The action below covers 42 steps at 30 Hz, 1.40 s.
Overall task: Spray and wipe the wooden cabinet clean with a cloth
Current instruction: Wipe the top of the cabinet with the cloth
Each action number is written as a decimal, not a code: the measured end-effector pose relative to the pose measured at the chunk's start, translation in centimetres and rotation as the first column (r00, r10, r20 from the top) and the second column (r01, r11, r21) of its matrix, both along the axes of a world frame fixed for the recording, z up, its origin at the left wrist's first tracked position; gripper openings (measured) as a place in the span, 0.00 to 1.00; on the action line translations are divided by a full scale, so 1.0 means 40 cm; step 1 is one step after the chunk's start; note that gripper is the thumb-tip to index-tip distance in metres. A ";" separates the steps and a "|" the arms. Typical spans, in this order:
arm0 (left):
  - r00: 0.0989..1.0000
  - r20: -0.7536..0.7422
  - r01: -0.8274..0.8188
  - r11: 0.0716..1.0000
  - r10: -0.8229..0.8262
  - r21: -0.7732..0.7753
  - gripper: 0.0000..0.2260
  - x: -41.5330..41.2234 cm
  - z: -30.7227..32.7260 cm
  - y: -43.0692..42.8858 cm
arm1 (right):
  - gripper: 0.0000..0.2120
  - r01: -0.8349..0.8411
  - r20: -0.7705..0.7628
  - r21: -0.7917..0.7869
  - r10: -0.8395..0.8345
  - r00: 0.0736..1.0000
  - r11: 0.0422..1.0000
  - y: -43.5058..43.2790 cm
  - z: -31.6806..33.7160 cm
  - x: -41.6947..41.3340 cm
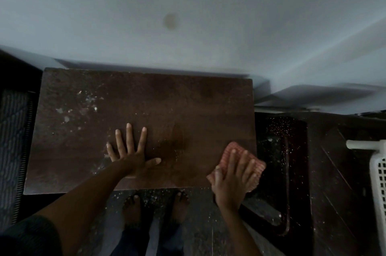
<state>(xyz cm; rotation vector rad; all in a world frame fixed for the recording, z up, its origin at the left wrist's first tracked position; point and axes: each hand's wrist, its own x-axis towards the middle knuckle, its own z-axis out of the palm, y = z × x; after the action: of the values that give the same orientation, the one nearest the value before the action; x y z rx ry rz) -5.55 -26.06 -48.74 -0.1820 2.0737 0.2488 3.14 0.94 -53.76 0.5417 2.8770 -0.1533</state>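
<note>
The dark brown wooden cabinet top point(158, 101) fills the middle of the view, with pale dusty specks on its left part. My left hand point(130, 154) lies flat on it near the front edge, fingers spread and straight. My right hand point(234, 176) presses with straight fingers on a pink-red checked cloth point(230, 148) at the cabinet's front right corner; the cloth hangs partly past the right edge. No spray bottle is in view.
A pale wall point(188, 15) with a brownish stain rises behind the cabinet. A dark speckled floor point(277, 147) lies to the right, and a white plastic lattice basket point(378, 174) stands at the far right. A striped dark object point(12, 130) sits left. My bare feet point(156, 207) stand at the cabinet's front.
</note>
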 end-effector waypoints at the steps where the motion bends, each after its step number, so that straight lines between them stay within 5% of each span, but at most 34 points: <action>1: 1.000 0.006 0.000 1.000 0.000 0.004 0.46 -0.001 0.001 0.000 | 0.34 0.054 0.012 -0.001 -0.054 0.998 0.999 0.019 0.005 -0.025; 7: 1.000 0.002 -0.001 1.000 0.001 -0.016 0.46 0.001 0.002 0.002 | 0.36 0.203 0.023 -0.055 -0.202 0.979 0.978 -0.010 0.013 -0.204; 13: 1.000 0.007 0.009 0.999 -0.008 -0.036 0.46 0.000 0.010 0.009 | 0.33 -0.217 -0.038 -0.078 0.214 0.976 0.973 -0.174 0.023 -0.150; 16: 1.000 0.024 0.020 0.999 -0.019 -0.049 0.46 -0.002 0.007 0.008 | 0.32 -0.299 -0.043 -0.097 0.296 0.954 0.949 -0.174 0.024 -0.038; 22: 0.999 0.038 0.024 0.999 -0.023 -0.031 0.46 -0.008 0.004 0.004 | 0.31 -0.060 0.001 -0.041 0.060 0.998 0.997 0.008 0.007 0.011; 30: 1.000 0.014 0.012 0.999 -0.012 -0.042 0.45 -0.003 0.000 0.008 | 0.36 0.085 0.001 -0.079 -0.086 0.996 0.993 -0.038 0.017 -0.300; 34: 1.000 0.029 0.013 0.999 -0.012 -0.035 0.46 -0.006 -0.001 0.007 | 0.33 -0.139 -0.016 -0.090 0.138 0.990 0.986 -0.139 0.017 -0.348; 38: 1.000 0.028 0.006 0.998 -0.005 -0.058 0.47 -0.006 -0.008 0.008 | 0.30 -0.462 -0.074 -0.094 0.457 0.886 0.882 -0.145 0.012 -0.248; 42: 0.999 0.036 -0.006 0.999 0.007 -0.045 0.47 -0.005 -0.013 0.004 | 0.29 -0.380 -0.050 -0.084 0.377 0.925 0.921 -0.058 0.014 -0.144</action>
<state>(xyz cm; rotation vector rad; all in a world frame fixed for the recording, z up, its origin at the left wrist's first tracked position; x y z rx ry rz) -5.75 -25.90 -49.28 -0.2187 2.0446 0.2018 -2.61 -1.38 -53.19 -0.0420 2.9216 -0.2322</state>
